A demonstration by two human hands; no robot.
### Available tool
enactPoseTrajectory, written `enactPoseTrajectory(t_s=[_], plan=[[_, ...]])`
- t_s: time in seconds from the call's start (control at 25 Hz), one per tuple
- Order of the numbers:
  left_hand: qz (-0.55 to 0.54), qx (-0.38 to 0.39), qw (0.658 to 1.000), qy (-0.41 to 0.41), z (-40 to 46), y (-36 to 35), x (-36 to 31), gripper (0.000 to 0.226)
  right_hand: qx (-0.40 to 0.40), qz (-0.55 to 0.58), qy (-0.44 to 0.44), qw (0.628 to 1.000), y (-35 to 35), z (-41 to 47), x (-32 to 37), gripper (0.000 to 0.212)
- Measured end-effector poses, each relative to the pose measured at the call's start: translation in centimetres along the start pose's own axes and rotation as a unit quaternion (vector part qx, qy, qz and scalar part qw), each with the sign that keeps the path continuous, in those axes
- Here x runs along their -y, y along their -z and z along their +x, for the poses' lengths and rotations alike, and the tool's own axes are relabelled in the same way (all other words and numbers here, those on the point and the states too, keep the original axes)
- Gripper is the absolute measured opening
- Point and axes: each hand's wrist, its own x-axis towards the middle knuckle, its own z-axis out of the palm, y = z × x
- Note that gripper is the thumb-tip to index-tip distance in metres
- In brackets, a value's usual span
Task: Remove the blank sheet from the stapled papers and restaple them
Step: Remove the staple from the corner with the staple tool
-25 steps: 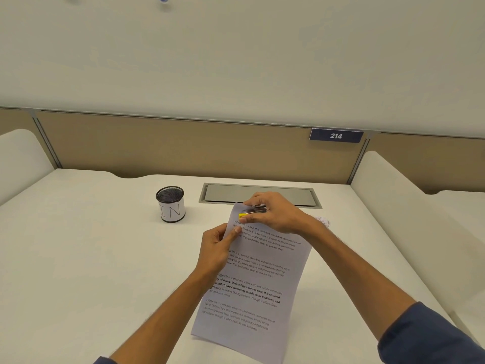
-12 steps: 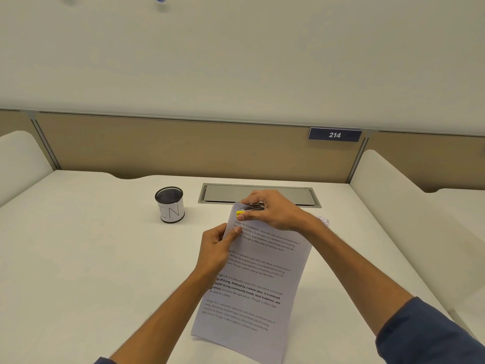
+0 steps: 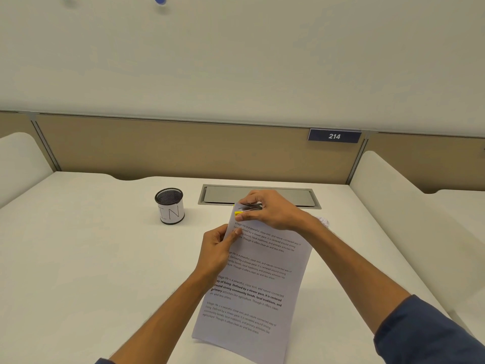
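Little has shifted since the earlier frames — both hands keep their places, and the right hand [image 3: 273,212] seems only to have settled a touch on the small yellow-and-metal stapler [image 3: 248,210] at the far left corner of the papers [image 3: 252,287]. Its fingers and thumb are curled round the stapler, squeezing it over that corner. The left hand [image 3: 216,252] pinches the left edge of the papers just nearer, thumb on top. The papers lie on the white desk [image 3: 86,258], slanting from the far corner toward the near edge. They are light, thin and floppy — likely to slide or fan apart — so the hold belongs close to the corner being stapled. A mesh pen cup [image 3: 170,205] stands to the left.
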Motion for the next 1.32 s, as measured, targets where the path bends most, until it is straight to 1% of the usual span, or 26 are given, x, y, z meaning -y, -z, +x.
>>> enactPoseTrajectory(t_s=[0.28, 0.48, 0.8, 0.96, 1.08, 1.2, 1.32], plan=[[0.001, 0.003, 1.0, 0.0, 0.12, 0.16, 0.12, 0.019, 0.01, -0.014, 0.006, 1.0, 0.18, 0.33, 0.13, 0.042], [-0.011, 0.003, 1.0, 0.001, 0.18, 0.11, 0.13, 0.019, 0.017, -0.015, 0.006, 1.0, 0.14, 0.51, 0.14, 0.04], [-0.017, 0.002, 1.0, 0.001, 0.35, 0.0, 0.29, 0.019, 0.009, -0.023, 0.018, 1.0, 0.02, 0.74, 0.1, 0.035], [-0.01, -0.001, 1.0, -0.001, 0.48, 0.02, 0.42, 0.019, 0.032, -0.025, 0.024, 0.999, 0.36, 0.95, -0.1, 0.037], [-0.008, 0.004, 1.0, -0.003, 0.53, 0.03, 0.51, 0.02, 0.042, -0.029, 0.025, 0.998, 0.43, 0.99, -0.18, 0.034], [-0.01, 0.006, 1.0, -0.002, 0.55, -0.02, 0.64, 0.02, 0.037, -0.021, 0.024, 0.999, 0.35, 0.94, -0.15, 0.031], [-0.011, 0.007, 1.0, 0.0, 0.55, -0.09, 0.68, 0.02, 0.031, -0.04, 0.034, 0.998, 0.19, 0.92, -0.24, 0.031]])
